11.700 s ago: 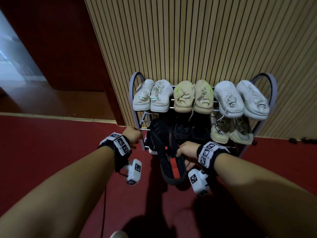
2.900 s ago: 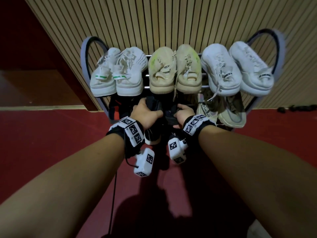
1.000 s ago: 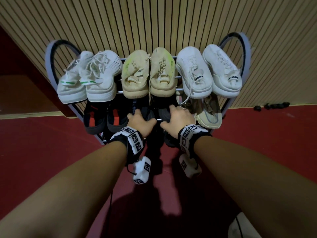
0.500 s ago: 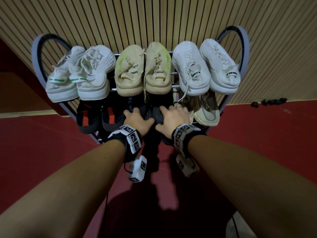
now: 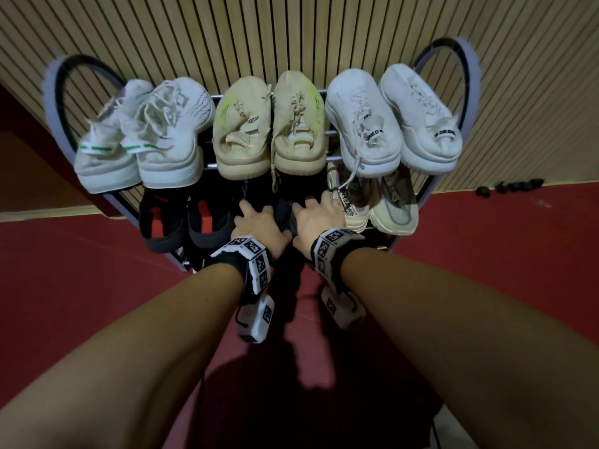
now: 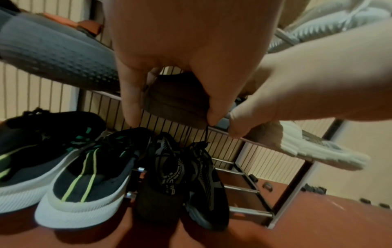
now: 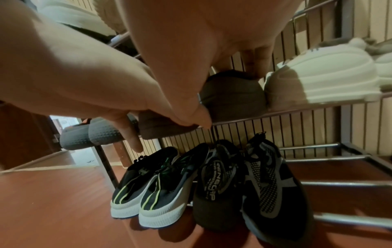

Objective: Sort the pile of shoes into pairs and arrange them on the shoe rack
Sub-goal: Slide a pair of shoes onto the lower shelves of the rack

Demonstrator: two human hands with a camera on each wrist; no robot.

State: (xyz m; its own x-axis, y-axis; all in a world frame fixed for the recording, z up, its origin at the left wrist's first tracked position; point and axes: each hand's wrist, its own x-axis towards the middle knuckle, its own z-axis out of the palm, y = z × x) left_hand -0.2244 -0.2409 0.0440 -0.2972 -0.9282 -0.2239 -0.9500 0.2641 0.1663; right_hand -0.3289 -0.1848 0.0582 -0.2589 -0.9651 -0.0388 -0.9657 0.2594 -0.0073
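Hands have come forward together since half a second ago: the left hand (image 5: 259,226) and right hand (image 5: 316,218) each rest on the heel of a dark shoe (image 7: 232,99) on the middle shelf of the shoe rack (image 5: 453,56), fingers curved over the heels. The black-and-red pair (image 5: 184,222) now sits to their left, so this dark pair looks nearly seated and the sorting almost done. Only the wrist views show the bottom shelf, holding a black pair with yellow stripes (image 7: 146,193) and a patterned black pair (image 7: 250,193); the head view hides them.
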